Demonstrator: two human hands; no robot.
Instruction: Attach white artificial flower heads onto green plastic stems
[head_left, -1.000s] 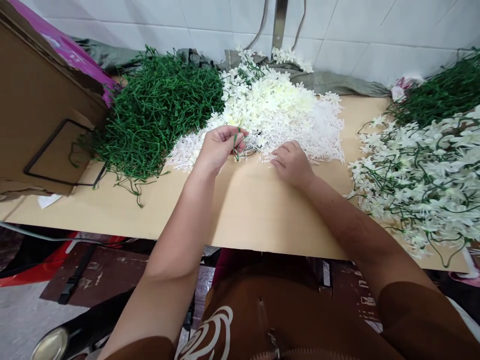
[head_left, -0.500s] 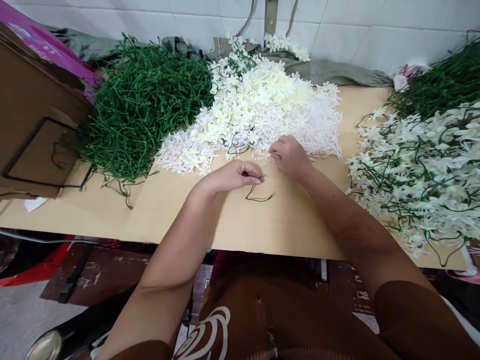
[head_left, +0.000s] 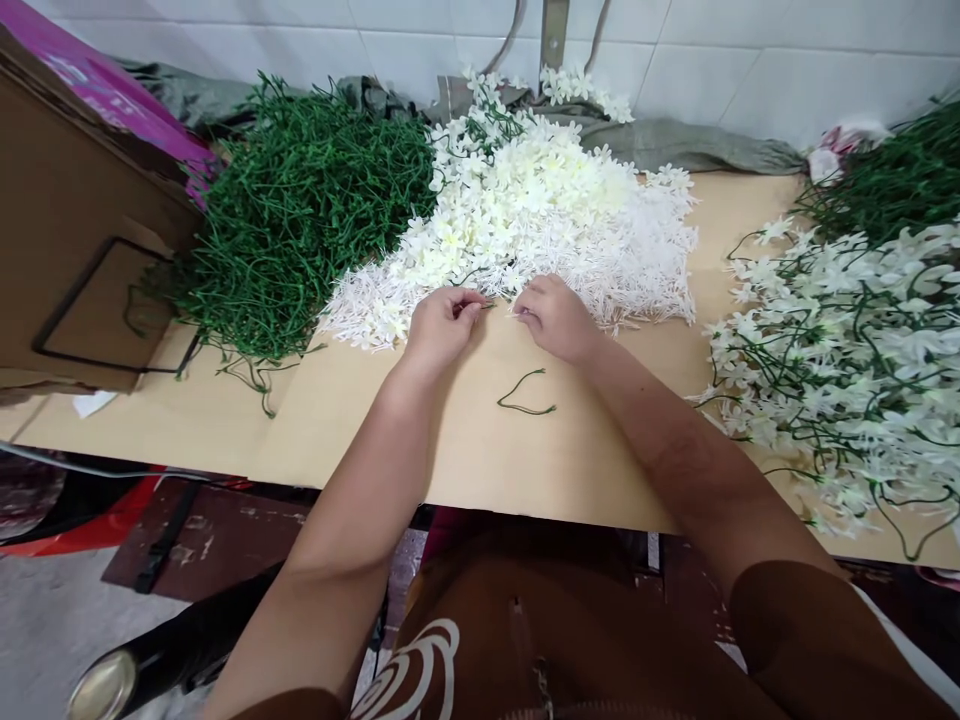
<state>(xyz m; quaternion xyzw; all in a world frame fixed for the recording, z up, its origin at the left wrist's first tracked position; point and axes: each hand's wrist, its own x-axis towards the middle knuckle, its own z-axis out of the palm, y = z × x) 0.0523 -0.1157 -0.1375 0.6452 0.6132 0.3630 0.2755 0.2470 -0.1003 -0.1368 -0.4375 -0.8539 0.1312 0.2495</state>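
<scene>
A: In the left hand [head_left: 444,325]?

B: Pinched between thumb and forefinger, just off the near edge of the white flower heap [head_left: 517,200]: a green stem [head_left: 488,304]. Visible only as a short end past the fingertips.

A: And in the right hand [head_left: 551,315]?

B: Curled inward, closed at the fingertips on a white sliver [head_left: 517,314]. Too small to identify. Near the left hand, not touching.

A: Likely feel of the stem?

B: Almost weightless, judging by thinness. Probably bendy plastic with some spring; compare the loose stem [head_left: 525,408], lying in a sharp bend on the tan tabletop [head_left: 480,450]. Unlikely to slip or snap.

A: Best hold?

B: Close behind the tip, thumb against forefinger. Farther back, probable wobble at the end.

A: For the white bits?

B: Probably soft and easily creased at the petals. Better taken lightly by the stalk.

A: From the green stem heap [head_left: 315,210]?

B: Densely tangled, at far left of the flowers. Likely to snag; worth teasing out singly.
</scene>
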